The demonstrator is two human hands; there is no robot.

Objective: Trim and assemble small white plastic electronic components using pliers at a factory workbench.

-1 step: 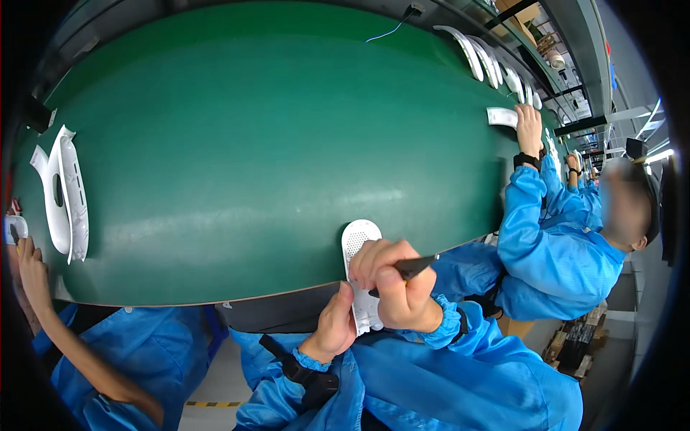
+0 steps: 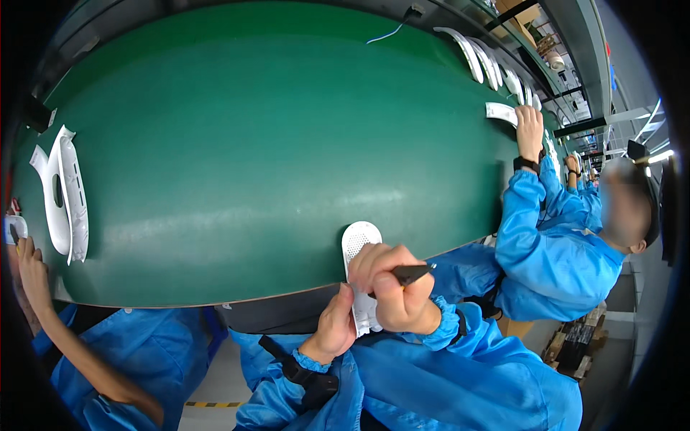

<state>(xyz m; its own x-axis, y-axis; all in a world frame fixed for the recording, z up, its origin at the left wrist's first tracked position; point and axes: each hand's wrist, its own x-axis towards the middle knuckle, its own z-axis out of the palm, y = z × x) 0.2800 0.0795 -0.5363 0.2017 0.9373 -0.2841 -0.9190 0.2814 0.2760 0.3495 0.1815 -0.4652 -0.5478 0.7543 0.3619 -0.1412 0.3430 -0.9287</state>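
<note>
At the near edge of the green table, a white plastic part with a rounded, perforated end rests partly on the tabletop and partly overhangs it toward my lap. My left hand grips its lower left side, thumb along the edge. Over the part's middle, my right hand is closed around a dark slim hand tool. One end of that tool sticks out to the right of my fist. Its working end is hidden behind my fingers, so its exact kind and any contact with the part cannot be made out.
Two curved white plastic parts stand at the table's left end, near a co-worker's arm. Several white curved parts lie far right. Another co-worker's hand holds a white piece. A blue cable lies at the back.
My right hand has shifted very slightly left and down, and the tool's protruding end has dropped a little. My left hand keeps its place on the white part.
</note>
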